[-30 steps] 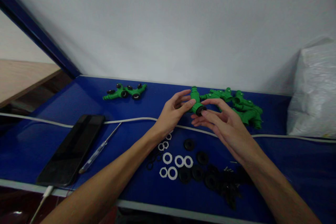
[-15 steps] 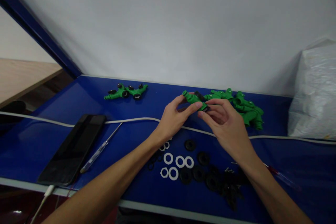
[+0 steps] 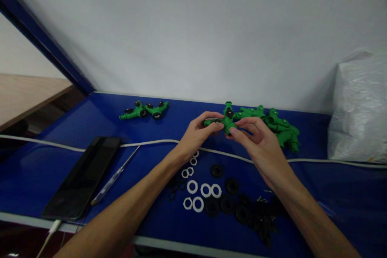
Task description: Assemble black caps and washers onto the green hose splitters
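Between both hands, above the blue table, is a green Y-shaped hose splitter [image 3: 229,122] with black valve knobs. My left hand [image 3: 198,132] pinches one of its branches, thumb in front and fingers behind. My right hand [image 3: 256,135] grips the lower end at the right with thumb and fingertips. One branch of the splitter points up, away from me. Behind my right hand lies a pile of green splitter bodies [image 3: 286,131]. White rings [image 3: 198,204] and black round caps [image 3: 231,186] are spread on the table below the hands.
Two green splitters with black knobs [image 3: 156,111] lie at the back left. A phone [image 3: 84,175] and a screwdriver [image 3: 111,183] rest at the left. A white cable [image 3: 151,142] crosses the table. A plastic-wrapped bundle [image 3: 358,109] stands at the right. Small screws [image 3: 261,199] lie near my right forearm.
The splitter has been turned in my hands, so one branch now points up and its knob faces me. Both hands still hold it in nearly the same place.
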`<state>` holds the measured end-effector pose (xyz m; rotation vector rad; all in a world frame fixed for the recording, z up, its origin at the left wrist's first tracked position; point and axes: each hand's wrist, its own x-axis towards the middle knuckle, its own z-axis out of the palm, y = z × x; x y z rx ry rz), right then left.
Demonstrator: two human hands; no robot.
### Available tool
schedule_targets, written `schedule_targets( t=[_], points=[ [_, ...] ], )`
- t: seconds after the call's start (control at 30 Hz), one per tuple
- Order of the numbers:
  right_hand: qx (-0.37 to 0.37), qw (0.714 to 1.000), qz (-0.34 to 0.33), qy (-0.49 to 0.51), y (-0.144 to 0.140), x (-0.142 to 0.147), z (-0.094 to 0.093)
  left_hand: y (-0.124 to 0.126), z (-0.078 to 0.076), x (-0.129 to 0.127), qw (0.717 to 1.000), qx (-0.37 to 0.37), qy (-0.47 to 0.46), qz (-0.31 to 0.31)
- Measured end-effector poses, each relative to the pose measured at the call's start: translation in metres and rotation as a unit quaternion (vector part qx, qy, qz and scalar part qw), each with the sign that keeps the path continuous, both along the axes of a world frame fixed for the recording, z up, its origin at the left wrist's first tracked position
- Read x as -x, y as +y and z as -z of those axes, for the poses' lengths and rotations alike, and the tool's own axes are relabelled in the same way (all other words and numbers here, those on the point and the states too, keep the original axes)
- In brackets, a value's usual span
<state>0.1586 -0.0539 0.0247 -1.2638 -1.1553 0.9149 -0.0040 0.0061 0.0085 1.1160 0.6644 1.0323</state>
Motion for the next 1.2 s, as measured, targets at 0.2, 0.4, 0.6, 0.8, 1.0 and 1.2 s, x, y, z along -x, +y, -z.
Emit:
schedule_targets(
  t=[0.2, 0.4, 0.6, 0.8, 1.0, 1.2],
  points=[
    [0.085, 0.993, -0.05, 0.073, -0.001, -0.001, 0.001, 0.001, -0.001, 0.005, 0.999, -0.007, -0.003, 0.041],
    [0.108, 0.992, -0.032, 0.052, 0.0, 0.0, 0.002, 0.001, -0.002, 0.002, 0.998, 0.015, -0.028, 0.047],
    [0.109, 0.993, -0.041, -0.002, 0.0, -0.001, 0.003, -0.001, -0.002, 0.001, 0.999, -0.012, 0.043, 0.011],
    [0.096, 0.995, -0.033, -0.025, 0.005, -0.002, 0.006, 0.005, 0.007, 0.0, 0.998, -0.02, 0.062, -0.024],
    [0.079, 0.995, 0.002, -0.055, 0.013, -0.01, 0.022, 0.011, 0.02, -0.003, 0.998, -0.012, 0.054, -0.024],
    [0.07, 0.993, -0.025, -0.09, 0.019, -0.011, 0.027, 0.012, 0.017, 0.004, 0.987, -0.1, 0.115, -0.057]
  ],
)
